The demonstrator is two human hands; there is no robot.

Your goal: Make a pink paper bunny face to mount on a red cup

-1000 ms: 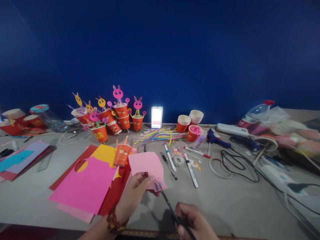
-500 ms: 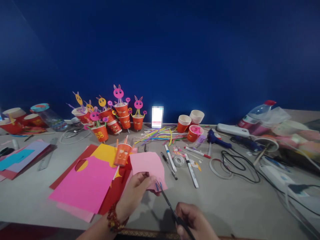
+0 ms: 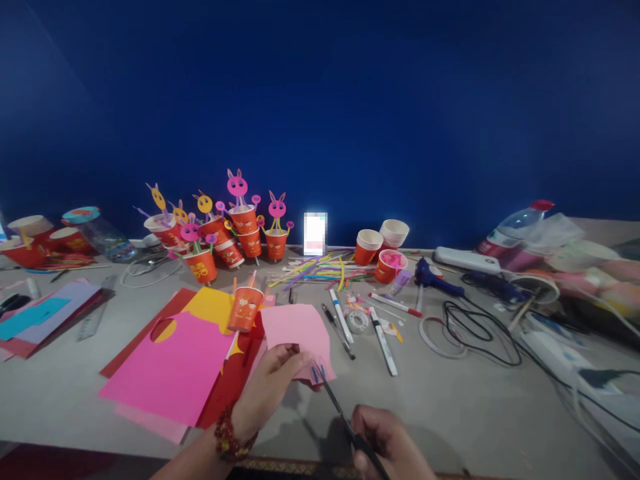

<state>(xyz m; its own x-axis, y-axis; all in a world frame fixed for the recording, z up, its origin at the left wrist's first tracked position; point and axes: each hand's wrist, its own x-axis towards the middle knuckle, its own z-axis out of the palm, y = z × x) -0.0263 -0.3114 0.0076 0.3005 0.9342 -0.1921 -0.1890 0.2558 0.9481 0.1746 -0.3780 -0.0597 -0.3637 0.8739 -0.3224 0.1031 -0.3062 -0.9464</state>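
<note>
1. Wall (image 3: 320, 100): a dark blue surface is rising behind the whole arrangement.
2. Bench (image 3: 450, 413): a grey top is spanning the view and carrying the craft materials.
3. Magenta sheet (image 3: 165, 373): it is lying left of the hands, overlapping a red sheet (image 3: 220, 397) and a yellow sheet (image 3: 200, 303); a rounded cut-out is showing near its far edge.
4. Decorated cups (image 3: 250, 243): this red group is standing near the wall, left of centre, several bearing paper faces with ears.
5. Pink sheet (image 3: 295, 323): it is being held over the near middle of the bench, to the right of the magenta sheet.
6. Left hand (image 3: 273, 377): thumb and fingers are clamping the near part of the pink sheet; a beaded bracelet (image 3: 233, 433) is circling the wrist.
7. Right hand (image 3: 383, 440): it is gripping the scissors by the handles, apart from the left hand.
8. Scissors (image 3: 334, 400): the blades are pointing away from the right hand, towards the pink sheet; contact at the tips is remaining unclear.
9. Lone cup (image 3: 245, 308): it is tilting beside the pink sheet's far left corner.
10. White marker (image 3: 383, 340): it is lying right of the pink sheet.
11. Tape roll (image 3: 359, 321): it is resting just beside the white marker.
12. Blue marks (image 3: 315, 372): they are showing on the pink sheet near the scissor tips.
</note>
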